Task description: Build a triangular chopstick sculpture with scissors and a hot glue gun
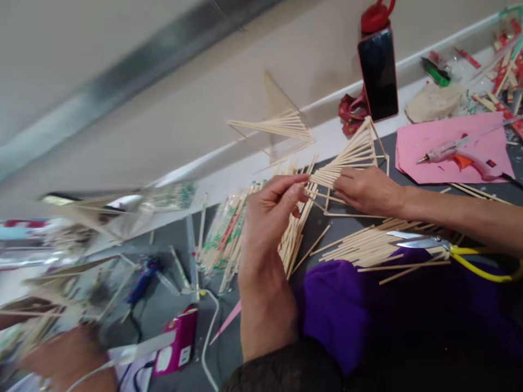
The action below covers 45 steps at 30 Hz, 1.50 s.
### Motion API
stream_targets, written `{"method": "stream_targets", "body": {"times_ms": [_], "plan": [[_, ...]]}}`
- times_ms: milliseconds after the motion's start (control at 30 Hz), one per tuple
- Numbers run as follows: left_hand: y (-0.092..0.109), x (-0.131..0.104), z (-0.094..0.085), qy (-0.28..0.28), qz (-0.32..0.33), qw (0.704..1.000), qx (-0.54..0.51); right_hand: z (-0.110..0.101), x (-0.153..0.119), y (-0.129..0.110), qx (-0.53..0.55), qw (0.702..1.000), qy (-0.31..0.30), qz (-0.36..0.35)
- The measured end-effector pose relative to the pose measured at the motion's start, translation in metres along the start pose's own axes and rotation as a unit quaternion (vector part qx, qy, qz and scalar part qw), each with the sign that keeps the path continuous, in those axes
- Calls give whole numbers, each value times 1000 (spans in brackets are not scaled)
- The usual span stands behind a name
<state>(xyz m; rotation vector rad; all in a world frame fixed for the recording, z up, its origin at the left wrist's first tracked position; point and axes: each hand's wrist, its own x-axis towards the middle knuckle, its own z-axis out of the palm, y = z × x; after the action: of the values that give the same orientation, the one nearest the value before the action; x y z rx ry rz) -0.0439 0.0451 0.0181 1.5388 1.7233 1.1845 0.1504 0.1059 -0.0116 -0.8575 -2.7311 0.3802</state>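
Stick frame in both hands

Fan-shaped stick frame (354, 154) held over the grey counter (224, 354). Left hand (267, 215): grip pinching the frame's narrow end, thumb against fingers. Right hand (370, 190): grip closed on the fan's near edge; fingertips partly hidden. Loose sticks (355, 244) nearby, yellow-handled scissors (439, 241) over some. Glue gun (484, 166) on pink sheet (412, 139), to the right.
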Motion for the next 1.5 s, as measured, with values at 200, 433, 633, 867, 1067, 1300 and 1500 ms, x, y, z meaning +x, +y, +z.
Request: {"method": "stream_targets", "body": {"times_ms": [200,433,633,867,1067,1300,1500], "plan": [[1,0,3,14,-6,1000,-9,0,3,11,88,995,37,-5],[-3,2,2,11,15,1000,-25,-9,-50,38,203,964,106,137],[-3,5,4,16,10,998,-52,10,-79,50,217,960,0,177],[3,4,7,31,-4,998,-51,18,-74,50,226,964,-22,141],[3,3,9,47,14,998,-37,18,-75,54,260,954,-36,143],[0,4,8,47,19,998,-42,20,-71,49,250,949,-55,184],[-1,4,8,45,20,998,-43,20,-71,47,220,956,-55,186]]}}
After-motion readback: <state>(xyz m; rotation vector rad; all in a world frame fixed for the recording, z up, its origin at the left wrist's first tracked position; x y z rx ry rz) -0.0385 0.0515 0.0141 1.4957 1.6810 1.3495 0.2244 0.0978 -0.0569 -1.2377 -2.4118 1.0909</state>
